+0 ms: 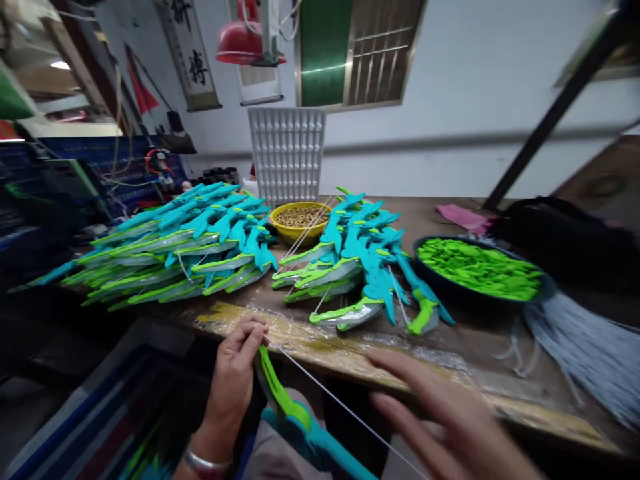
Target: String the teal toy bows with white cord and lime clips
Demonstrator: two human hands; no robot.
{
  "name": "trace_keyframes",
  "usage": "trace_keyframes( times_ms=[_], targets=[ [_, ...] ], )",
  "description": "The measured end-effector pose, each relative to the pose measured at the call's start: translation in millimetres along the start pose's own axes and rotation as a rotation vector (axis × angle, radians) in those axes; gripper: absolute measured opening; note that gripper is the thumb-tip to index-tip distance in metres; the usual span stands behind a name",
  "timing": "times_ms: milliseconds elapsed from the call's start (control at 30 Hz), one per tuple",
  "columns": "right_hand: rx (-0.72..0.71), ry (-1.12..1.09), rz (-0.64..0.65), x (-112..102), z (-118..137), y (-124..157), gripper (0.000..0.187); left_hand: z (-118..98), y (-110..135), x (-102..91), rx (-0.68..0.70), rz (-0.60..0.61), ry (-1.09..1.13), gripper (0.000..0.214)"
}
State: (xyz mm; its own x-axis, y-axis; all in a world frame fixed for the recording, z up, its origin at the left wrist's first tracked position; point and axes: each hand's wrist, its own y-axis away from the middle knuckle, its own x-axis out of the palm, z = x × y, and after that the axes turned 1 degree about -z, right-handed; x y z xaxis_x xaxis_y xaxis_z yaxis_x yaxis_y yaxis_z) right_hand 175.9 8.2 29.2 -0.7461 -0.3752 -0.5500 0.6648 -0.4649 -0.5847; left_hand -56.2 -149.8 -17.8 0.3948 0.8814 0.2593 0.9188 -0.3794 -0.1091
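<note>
My left hand (241,363) pinches the tip of a toy bow's green limb, where a white string (327,388) is attached. The toy bow (320,437) has a turquoise body and hangs below the table edge, over my lap; its lower end runs out of view. From the tip, the string stretches taut down to the right. My right hand (450,417) is beside the string, smeared by motion, with its fingers apart and nothing seen in them. On the table lie a left pile of toy bows (200,240) and a smaller right pile (357,260).
A yellow bowl (300,235) of small brownish rings stands between the piles. Right of them are a dark basin (425,273) of green pieces and a bundle of white strings (590,353). Behind stands a grey moulded tray (287,153); a red lamp (243,43) hangs overhead.
</note>
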Motion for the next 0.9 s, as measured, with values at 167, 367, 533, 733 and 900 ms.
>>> trace_keyframes(
  times_ms=[167,367,533,733,900],
  targets=[
    [0.716,-0.938,0.382,78.6,43.0,-63.7,0.021,-12.8,27.7,32.8,0.045,0.11,-0.006,0.019],
    [0.962,-1.21,0.344,98.3,51.2,-52.5,0.048,-9.7,32.3,23.8,0.071,0.135,-0.046,0.017],
    [0.851,-1.096,0.236,88.4,59.1,-51.1,0.035,-13.6,37.3,19.2,-0.025,0.095,0.345,0.026],
    [0.14,-0.566,0.19,72.1,69.1,-58.1,0.016,-31.4,33.7,16.9,-0.008,0.227,0.594,0.007],
    [-0.137,-0.408,0.179,71.6,78.0,-55.6,0.02,-38.5,39.5,12.8,-0.018,0.303,0.702,0.009]
  ],
)
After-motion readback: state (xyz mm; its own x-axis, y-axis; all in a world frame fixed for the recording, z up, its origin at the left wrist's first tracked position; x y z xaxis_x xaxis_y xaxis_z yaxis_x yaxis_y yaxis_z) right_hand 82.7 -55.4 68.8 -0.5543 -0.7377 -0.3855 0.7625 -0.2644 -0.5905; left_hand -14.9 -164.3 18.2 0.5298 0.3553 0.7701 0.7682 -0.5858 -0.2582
